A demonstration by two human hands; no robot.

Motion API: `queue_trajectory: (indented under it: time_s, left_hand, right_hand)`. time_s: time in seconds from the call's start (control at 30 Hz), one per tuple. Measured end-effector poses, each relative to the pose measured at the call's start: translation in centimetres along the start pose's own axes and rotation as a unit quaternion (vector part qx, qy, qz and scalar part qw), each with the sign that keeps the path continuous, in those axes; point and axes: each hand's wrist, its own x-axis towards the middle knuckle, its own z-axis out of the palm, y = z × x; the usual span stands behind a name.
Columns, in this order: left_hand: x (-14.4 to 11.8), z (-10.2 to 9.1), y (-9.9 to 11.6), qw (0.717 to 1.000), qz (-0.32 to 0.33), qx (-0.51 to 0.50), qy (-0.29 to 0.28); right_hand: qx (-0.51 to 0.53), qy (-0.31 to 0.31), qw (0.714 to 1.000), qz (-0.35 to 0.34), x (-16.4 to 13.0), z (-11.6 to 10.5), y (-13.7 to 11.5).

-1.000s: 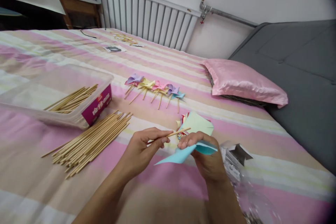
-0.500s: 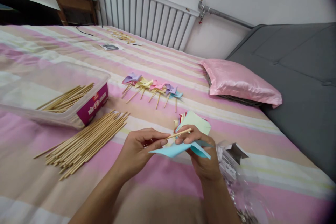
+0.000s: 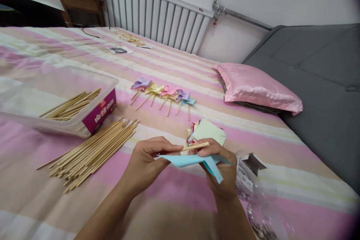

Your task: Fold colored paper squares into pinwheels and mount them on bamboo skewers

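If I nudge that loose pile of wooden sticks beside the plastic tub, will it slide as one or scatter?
The wooden sticks look thin, round and unbound, so they would probably roll and fan apart. They seem light and stiff. The striped bedcover is soft cloth, which may snag them and slow rolling.

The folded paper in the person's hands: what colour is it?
Light blue. The folded paper shows best in the head view, held between both hands.
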Motion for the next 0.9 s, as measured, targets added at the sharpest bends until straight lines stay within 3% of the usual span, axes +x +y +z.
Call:
queue_trajectory:
  time_s: [0.9]
  left_hand:
    - [-0.19,-0.08,0.09,0.999,0.010,-0.033,-0.019]
  right_hand:
    - [0.007,0.013,0.999,0.046,-0.40,0.04,-0.06]
